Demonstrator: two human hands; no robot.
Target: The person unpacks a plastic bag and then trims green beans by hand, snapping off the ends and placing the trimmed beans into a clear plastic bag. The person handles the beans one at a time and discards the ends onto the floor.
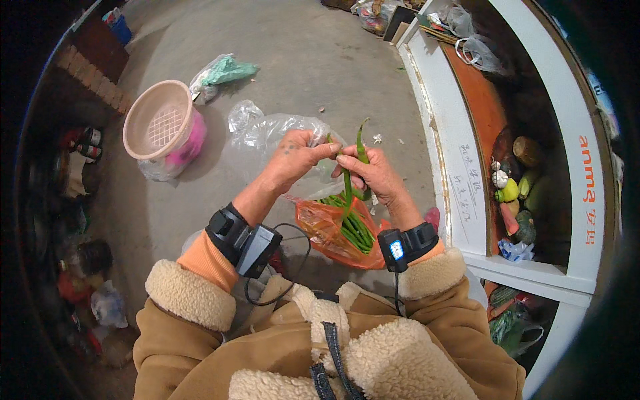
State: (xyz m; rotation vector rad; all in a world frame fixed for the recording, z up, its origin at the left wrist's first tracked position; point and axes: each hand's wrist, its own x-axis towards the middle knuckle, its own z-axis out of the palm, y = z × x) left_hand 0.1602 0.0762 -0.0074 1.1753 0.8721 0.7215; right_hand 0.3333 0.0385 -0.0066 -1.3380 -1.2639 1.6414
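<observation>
In front of me, my left hand pinches a slender long green pod near its upper end, between thumb and forefinger. My right hand meets it there, its thumb tip against the same pod. Another, thicker green pod is held in the right hand, its curved tip pointing up past the fingers. Below both hands, an orange plastic bag lies open with several long green pods inside. Behind my left hand spreads a crumpled clear plastic bag, partly hidden by that hand.
A pink plastic basket stands on a clear bag with bright pink contents at left. Beyond lies a green plastic bag. A white shelf frame at right holds vegetables. Small white scraps dot the concrete floor.
</observation>
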